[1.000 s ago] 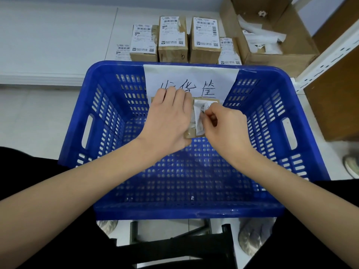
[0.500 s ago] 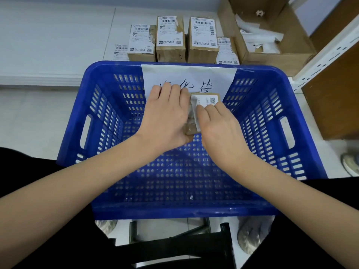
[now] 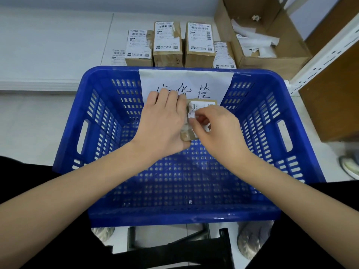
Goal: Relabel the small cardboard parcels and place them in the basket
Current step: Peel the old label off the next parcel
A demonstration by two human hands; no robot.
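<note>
Over the blue plastic basket [image 3: 66,136], held above its perforated floor near the far wall, one small cardboard parcel [image 3: 202,100] is being worked on by both hands.

Left hand [image 3: 162,123]: lies over the parcel's left part, fingers wrapped round its far edge, clamped on it to steady it. Most of the box is hidden under this palm; only the far right corner and a bit of the near edge show.

Centre: white shipping label [image 3: 195,109] on the parcel's top face, partly lifted and crumpled at the near side. Cannot tell whether it is being peeled off or pressed on; looks like peeling, as a judgement.

Right hand [image 3: 217,131]: thumb and fingertips pinched together on the loose edge of the label, other fingers curled.

Behind the hands, a white paper sign [image 3: 186,80] with handwritten characters is fixed to the basket's far wall. Basket floor holds no parcels, just a tiny white scrap [image 3: 190,201] near the front wall.

Beyond the far rim, on the floor by the white platform: a row of labelled parcels [image 3: 168,43], about four or five, standing just beside each other. Right of them, an open cardboard carton [image 3: 291,53] with crumpled white label scraps [image 3: 252,39] inside.

Progress, judged: early. Nothing deposited in the basket yet, first parcel mid-relabel, the row at the back not yet done. Left: finish this label, drop the parcel in, repeat for the rest.
</note>
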